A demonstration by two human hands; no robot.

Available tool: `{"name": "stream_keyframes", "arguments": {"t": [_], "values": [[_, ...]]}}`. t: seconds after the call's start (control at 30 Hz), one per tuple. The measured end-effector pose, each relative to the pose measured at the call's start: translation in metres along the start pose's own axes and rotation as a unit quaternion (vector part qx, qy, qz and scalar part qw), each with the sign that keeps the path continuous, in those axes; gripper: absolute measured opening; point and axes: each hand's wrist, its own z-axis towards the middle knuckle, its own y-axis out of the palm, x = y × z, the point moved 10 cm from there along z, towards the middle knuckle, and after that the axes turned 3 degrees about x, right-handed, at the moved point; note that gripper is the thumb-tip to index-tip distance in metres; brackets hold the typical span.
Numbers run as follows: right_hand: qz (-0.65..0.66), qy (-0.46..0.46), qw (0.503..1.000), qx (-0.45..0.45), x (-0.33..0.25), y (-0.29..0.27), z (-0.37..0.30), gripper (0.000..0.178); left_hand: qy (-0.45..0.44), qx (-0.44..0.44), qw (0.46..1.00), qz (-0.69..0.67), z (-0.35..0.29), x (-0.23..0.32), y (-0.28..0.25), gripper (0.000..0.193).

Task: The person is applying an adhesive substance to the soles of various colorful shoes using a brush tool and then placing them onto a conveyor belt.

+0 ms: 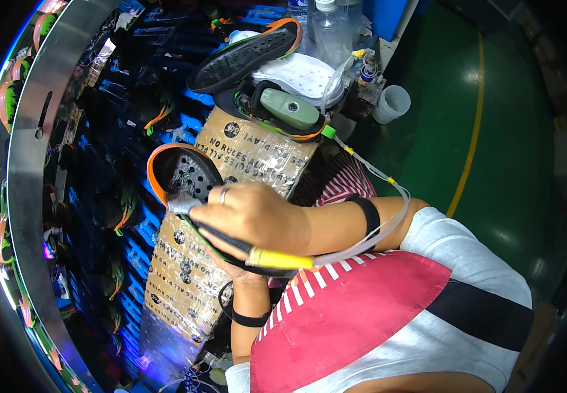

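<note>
My right hand [257,216] is closed around a thin brush [280,259] with a yellow-wrapped handle and a clear tube running from its end. The pale brush tip, slightly blurred, touches the near rim of a black shoe [195,177] with an orange edge and a holed inside, like a clog. From below, my left hand [237,270] grips this shoe; its fingers are mostly hidden by the shoe and my right hand. Both are over a taped cardboard surface [175,281].
Beyond the cardboard lie a black shoe [244,62], a white sole [300,73] and a grey-green oblong piece [290,108]. Clear bottles [332,33] and a white cup [393,103] stand nearby. At left, dark shoe parts lie over blue slats [132,308] beside a metal rail [31,137].
</note>
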Motion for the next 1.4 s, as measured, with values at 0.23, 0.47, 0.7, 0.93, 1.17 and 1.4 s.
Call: {"name": "stream_keyframes", "arguments": {"t": [0.23,0.47,0.7,0.93,1.17,1.4], "values": [[0.163,0.01,0.986,-0.042,0.0,0.007,-0.011,0.021,0.016,-0.153,0.987,-0.043,0.009,0.025,0.01,0.071],[0.24,-0.006,0.957,-0.162,-0.015,0.027,-0.027,0.02,0.084,-0.033,0.996,0.025,0.003,0.04,0.018,0.078],[0.313,0.072,0.926,-0.201,-0.003,0.03,-0.034,0.024,0.111,-0.224,0.968,0.029,0.006,0.064,0.073,0.06],[0.315,0.128,0.911,-0.232,0.006,0.031,-0.04,0.026,0.097,-0.257,0.961,0.012,0.006,0.091,0.063,0.069],[0.409,0.107,0.846,-0.325,-0.009,0.039,-0.055,0.027,0.107,-0.249,0.963,0.008,-0.001,0.105,0.062,0.083],[0.251,-0.029,0.876,-0.41,-0.021,0.042,-0.067,0.023,0.074,-0.208,0.968,0.117,-0.003,0.107,0.073,0.104]]}}
